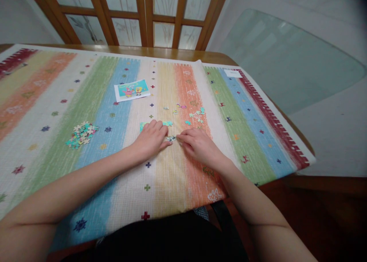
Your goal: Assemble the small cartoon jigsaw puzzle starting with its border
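Observation:
My left hand (151, 138) and my right hand (197, 144) rest close together on a striped woven mat (94, 113). Their fingertips meet on a small jigsaw piece (171, 139), and both hands pinch or press it against the mat. Just above my left hand lies a short joined strip of turquoise pieces (168, 123), partly hidden by my knuckles. Loose pieces (196, 114) are scattered above my right hand. A heap of pieces (82, 134) sits to the left. A small reference picture (132, 90) with cartoon figures lies farther back.
The mat covers a wooden table (172, 54) whose far edge shows near a wood-framed glass door (143, 13). A white label (233, 74) lies at the mat's far right corner. A glass sheet (286, 63) leans at the right. The mat's right edge overhangs the floor.

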The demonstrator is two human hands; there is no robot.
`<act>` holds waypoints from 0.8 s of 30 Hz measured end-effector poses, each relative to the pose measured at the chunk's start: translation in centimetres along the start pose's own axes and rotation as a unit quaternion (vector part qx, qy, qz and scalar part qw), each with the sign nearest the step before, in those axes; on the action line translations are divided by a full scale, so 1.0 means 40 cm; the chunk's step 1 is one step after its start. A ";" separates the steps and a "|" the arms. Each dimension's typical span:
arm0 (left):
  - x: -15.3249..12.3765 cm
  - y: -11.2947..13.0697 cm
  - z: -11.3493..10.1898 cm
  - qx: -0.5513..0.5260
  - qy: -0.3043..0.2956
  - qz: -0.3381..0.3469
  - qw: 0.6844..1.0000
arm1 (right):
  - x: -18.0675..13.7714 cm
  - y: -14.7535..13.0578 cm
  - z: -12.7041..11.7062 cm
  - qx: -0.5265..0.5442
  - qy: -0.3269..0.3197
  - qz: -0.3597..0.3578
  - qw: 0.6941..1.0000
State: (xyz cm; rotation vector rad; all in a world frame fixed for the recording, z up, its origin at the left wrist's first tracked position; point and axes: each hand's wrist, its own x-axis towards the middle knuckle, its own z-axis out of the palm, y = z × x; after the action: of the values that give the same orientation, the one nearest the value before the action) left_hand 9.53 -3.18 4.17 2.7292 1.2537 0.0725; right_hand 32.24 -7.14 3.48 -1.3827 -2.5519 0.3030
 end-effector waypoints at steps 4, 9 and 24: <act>0.001 -0.002 0.001 -0.012 0.001 0.001 1.000 | 0.002 0.002 0.005 0.005 0.006 -0.003 1.000; 0.002 -0.004 0.003 -0.020 0.008 0.004 1.000 | 0.004 -0.004 0.008 0.003 0.014 -0.009 1.000; -0.009 -0.001 0.006 -0.034 0.007 0.000 0.999 | 0.008 0.003 0.028 0.008 0.035 -0.006 0.999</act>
State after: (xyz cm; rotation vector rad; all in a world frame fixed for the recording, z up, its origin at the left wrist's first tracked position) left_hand 9.29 -3.45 3.94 2.6748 1.2317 0.1319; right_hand 31.83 -6.88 2.42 -1.3463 -2.4944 0.2670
